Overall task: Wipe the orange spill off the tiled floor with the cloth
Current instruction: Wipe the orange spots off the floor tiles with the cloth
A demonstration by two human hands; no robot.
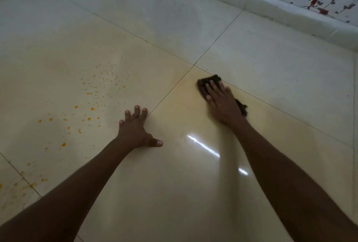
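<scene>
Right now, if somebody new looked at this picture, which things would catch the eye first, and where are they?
First the orange droplets, scattered over the cream floor tile at the left. Next the right hand, pressing flat on a dark cloth near the middle, where the tile joints cross. The left hand rests spread on the floor between them.

Dark cloth (208, 82), orange spill (91, 109)
</scene>
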